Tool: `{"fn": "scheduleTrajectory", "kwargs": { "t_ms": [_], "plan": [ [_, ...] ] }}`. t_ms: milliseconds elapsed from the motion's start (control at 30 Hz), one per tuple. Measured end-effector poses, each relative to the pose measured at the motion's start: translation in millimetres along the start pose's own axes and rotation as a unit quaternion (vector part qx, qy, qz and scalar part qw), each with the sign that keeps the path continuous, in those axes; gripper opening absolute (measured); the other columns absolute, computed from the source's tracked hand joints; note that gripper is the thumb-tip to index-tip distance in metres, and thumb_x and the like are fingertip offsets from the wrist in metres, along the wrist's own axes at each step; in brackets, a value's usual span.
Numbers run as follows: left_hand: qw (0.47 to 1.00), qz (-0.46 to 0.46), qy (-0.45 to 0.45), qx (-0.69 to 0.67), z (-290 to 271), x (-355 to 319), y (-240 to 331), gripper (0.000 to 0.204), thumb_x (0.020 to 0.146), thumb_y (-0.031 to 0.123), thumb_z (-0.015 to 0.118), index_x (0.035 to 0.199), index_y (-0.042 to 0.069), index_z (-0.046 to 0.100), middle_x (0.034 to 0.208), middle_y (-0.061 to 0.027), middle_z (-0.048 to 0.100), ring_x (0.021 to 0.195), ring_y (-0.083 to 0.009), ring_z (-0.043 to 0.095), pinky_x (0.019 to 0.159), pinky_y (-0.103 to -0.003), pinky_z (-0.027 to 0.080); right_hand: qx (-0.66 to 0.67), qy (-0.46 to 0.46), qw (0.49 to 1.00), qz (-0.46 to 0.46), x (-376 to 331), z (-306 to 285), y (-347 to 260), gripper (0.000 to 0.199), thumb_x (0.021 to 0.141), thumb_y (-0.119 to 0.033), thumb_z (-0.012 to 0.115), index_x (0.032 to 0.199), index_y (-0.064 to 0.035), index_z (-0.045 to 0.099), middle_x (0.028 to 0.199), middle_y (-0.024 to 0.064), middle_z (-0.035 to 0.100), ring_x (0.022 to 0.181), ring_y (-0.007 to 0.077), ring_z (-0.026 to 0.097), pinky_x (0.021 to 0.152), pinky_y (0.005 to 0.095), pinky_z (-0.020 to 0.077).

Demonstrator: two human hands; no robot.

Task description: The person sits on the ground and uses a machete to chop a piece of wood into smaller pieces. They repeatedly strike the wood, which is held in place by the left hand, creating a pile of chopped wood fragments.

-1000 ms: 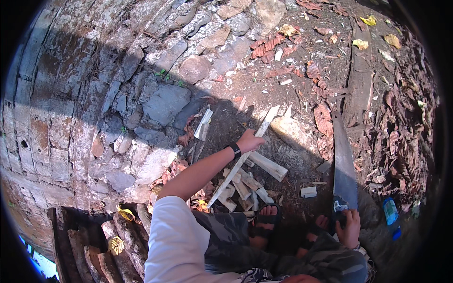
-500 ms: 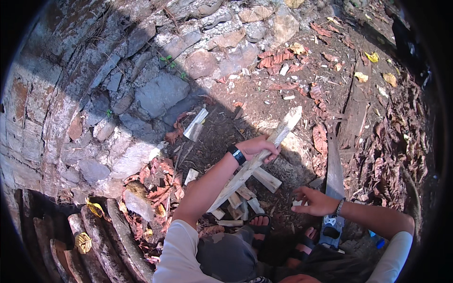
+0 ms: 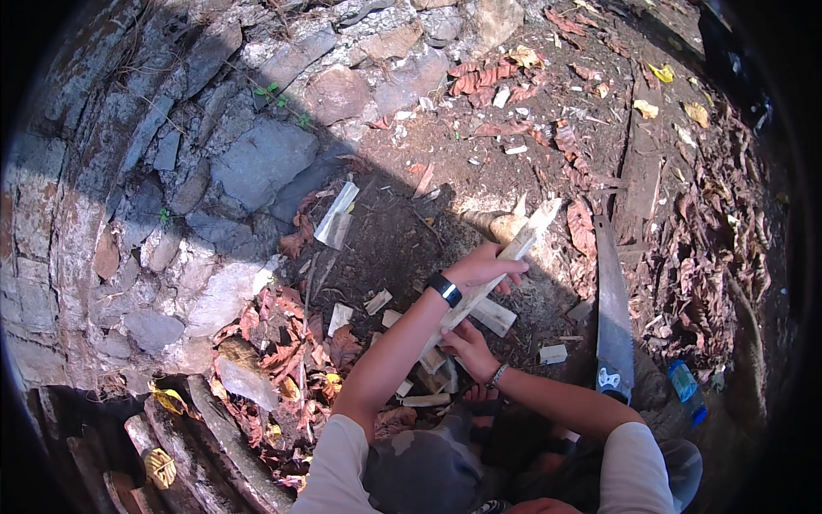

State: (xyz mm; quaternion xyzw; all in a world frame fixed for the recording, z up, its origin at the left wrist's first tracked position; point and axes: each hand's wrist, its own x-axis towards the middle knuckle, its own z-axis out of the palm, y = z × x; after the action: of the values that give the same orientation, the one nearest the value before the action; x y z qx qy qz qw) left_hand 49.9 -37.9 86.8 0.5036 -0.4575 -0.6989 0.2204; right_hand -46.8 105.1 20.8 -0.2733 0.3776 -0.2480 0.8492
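The left hand (image 3: 485,269) has its fingers closed around a long wood stick (image 3: 529,233). The stick slants above the ground (image 3: 385,231), over small wood pieces (image 3: 494,317). The right hand (image 3: 469,348) touches it lower down; I can't tell if those fingers are closed. A saw (image 3: 613,317) is toward the ground's right edge, near a bottle (image 3: 684,382).

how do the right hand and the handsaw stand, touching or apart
Apart: the head view shows the right hand by the long wooden stick, with dirt and a small wood block between it and the handsaw.
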Motion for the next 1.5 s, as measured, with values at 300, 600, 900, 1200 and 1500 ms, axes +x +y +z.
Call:
{"fn": "scheduleTrajectory", "kwargs": {
  "t_ms": [300, 600, 900, 1200, 1500],
  "plan": [
    [0.891, 0.006, 0.348, 0.290, 11.2, 13.5, -46.2, 0.046, 0.073, 0.039, 0.077, 0.098, 0.001, 0.072, 0.091, -0.0198, 0.073, 0.089, -0.0371, 0.071, 0.079, -0.045, 0.055, -0.419, -0.062, 0.902, 0.081, -38.3, -68.1, -40.7, 0.084, 0.081, -0.037, 0.077, 0.141, 0.0067, 0.039, 0.128, 0.0232, 0.061, 0.118, 0.0318, 0.062, 0.100, 0.0376, 0.0488],
    [0.832, -0.137, 0.364, 0.396, 19.2, 30.6, -77.6, 0.055, 0.074, 0.040, 0.077, 0.117, 0.007, 0.065, 0.102, -0.0204, 0.072, 0.093, -0.0401, 0.070, 0.081, -0.050, 0.056, -0.581, -0.130, 0.802, 0.051, -180.6, -151.6, -159.8, 0.057, 0.085, -0.027, 0.074, 0.130, -0.0018, 0.053, 0.106, 0.0160, 0.068, 0.090, 0.0270, 0.070, 0.080, 0.0368, 0.0567],
    [0.804, -0.157, 0.375, 0.433, 37.6, 35.0, -81.3, 0.053, 0.073, 0.040, 0.078, 0.109, 0.002, 0.065, 0.100, -0.0222, 0.071, 0.092, -0.0399, 0.070, 0.080, -0.050, 0.056, -0.394, -0.010, 0.918, 0.053, -199.1, -173.3, -142.2, 0.041, 0.087, -0.013, 0.071, 0.123, -0.0008, 0.055, 0.098, 0.0108, 0.069, 0.085, 0.0199, 0.071, 0.070, 0.0320, 0.0564],
    [0.787, -0.173, 0.405, 0.432, 37.5, 37.9, -96.1, 0.058, 0.072, 0.040, 0.077, 0.111, 0.002, 0.056, 0.095, -0.0250, 0.071, 0.089, -0.0433, 0.069, 0.079, -0.051, 0.055, -0.403, -0.020, 0.914, 0.038, -176.9, -172.3, -142.5, 0.040, 0.086, -0.013, 0.072, 0.122, -0.0014, 0.057, 0.099, 0.0104, 0.069, 0.084, 0.0200, 0.071, 0.072, 0.0327, 0.0572],
    [0.804, -0.205, 0.375, 0.413, 43.6, 43.0, -84.5, 0.051, 0.076, 0.036, 0.075, 0.108, -0.001, 0.060, 0.094, -0.0271, 0.070, 0.090, -0.0441, 0.069, 0.081, -0.051, 0.055, -0.410, -0.029, 0.912, 0.004, -158.6, -172.2, -135.7, 0.040, 0.086, -0.013, 0.072, 0.122, -0.0016, 0.057, 0.098, 0.0122, 0.071, 0.084, 0.0227, 0.072, 0.075, 0.0350, 0.0572]
  ]
}}
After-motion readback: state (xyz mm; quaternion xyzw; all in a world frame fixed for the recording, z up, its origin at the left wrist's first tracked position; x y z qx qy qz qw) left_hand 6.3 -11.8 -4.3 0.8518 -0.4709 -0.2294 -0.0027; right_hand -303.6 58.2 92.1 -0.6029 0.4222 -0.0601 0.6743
